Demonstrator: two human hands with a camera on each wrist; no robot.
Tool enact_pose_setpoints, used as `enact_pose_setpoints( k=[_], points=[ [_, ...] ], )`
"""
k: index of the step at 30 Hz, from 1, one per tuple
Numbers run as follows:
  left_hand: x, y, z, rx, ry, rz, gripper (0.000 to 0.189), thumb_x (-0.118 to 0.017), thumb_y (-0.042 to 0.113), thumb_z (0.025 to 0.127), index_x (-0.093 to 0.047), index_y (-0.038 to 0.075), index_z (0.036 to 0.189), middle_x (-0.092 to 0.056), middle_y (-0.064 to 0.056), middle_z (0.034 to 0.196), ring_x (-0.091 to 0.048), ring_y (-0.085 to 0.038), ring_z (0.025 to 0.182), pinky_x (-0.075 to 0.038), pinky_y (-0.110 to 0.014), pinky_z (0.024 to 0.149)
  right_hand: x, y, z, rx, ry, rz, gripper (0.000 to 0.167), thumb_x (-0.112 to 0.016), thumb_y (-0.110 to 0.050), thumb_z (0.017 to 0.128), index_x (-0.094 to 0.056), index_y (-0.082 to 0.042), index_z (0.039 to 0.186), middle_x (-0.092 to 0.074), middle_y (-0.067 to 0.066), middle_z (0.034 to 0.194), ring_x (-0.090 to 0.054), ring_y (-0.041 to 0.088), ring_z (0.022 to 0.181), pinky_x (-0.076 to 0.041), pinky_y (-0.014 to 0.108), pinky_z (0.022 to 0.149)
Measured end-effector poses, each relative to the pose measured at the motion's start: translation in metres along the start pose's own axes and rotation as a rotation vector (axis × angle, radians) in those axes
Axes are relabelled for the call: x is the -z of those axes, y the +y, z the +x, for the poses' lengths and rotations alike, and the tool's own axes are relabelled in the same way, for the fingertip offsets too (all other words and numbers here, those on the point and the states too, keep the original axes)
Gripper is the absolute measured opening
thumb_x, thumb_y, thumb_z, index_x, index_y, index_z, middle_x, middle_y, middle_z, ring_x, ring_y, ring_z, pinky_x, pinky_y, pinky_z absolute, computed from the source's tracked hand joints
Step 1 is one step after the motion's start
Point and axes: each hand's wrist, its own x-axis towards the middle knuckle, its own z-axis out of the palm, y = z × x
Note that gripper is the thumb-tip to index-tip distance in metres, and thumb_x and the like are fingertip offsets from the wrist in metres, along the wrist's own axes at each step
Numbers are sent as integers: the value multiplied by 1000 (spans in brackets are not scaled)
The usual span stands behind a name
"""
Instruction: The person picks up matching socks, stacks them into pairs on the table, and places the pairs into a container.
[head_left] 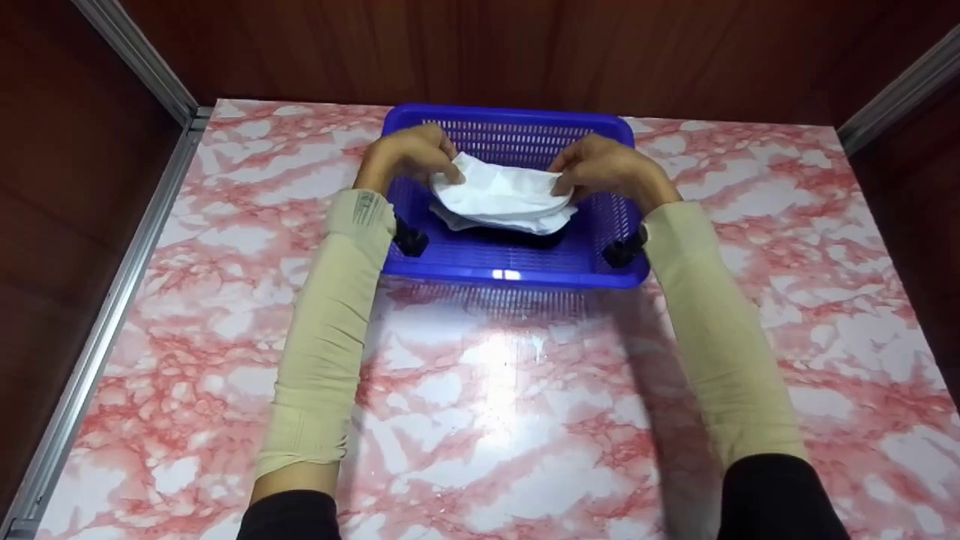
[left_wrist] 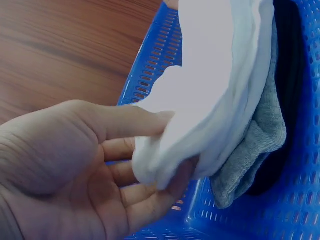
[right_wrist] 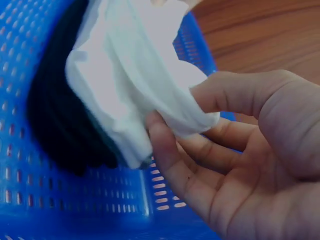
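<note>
Over the blue basket, both hands hold a folded white sock by its two ends. My left hand pinches the left end between thumb and fingers. At the right end, the thumb and fingers of my right hand pinch the cloth. Beneath the white sock, a grey sock with a ribbed edge shows in the left wrist view. Dark socks lie under these, against the perforated basket floor in the right wrist view.
The basket stands on a red-and-white marbled table near its back edge. Behind it rises a dark wooden panel. Metal-framed side panels border the table, with a metal rail along the left. Black wrist mounts overlap the basket's sides.
</note>
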Motion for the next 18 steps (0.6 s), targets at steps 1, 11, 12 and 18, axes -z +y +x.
enact_pose_setpoints(
  k=[1, 11, 12, 18],
  points=[
    [0, 0, 0, 16, 3, 11, 13, -72, 13, 96, -61, 10, 90, -54, 13, 68, -51, 1, 59, -46, -13, 55, -2, 0, 1, -1, 9, -27, 33, -72, -1, 92, -65, 6, 124, -69, -7, 86, -66, 5, 75, -60, 21, 70],
    [-4, -2, 6, 67, 8, 25, 49, -78, 12, 90, -41, 21, 59, -38, 14, 53, -40, 0, 51, -35, -16, 50, -8, 2, 8, -33, 44, -134, 39, -76, -2, 89, -67, 5, 126, -67, -7, 87, -65, 3, 72, -60, 19, 68],
    [-4, -2, 6, 77, 3, 32, 48, -78, 12, 90, -41, 21, 60, -39, 14, 54, -40, 0, 51, -35, -17, 51, -8, 2, 9, -34, 41, -154, 39, -77, -3, 89, -67, 4, 126, -67, -7, 89, -64, 3, 72, -59, 20, 69],
    [-7, -1, 11, 146, -17, 93, 41, -81, 14, 89, -45, 16, 71, -41, 12, 62, -43, -3, 58, -41, -20, 59, -8, 3, 11, -22, 34, -272, 34, -79, -8, 88, -69, -1, 120, -64, -9, 86, -59, 3, 70, -53, 18, 65]
  ],
)
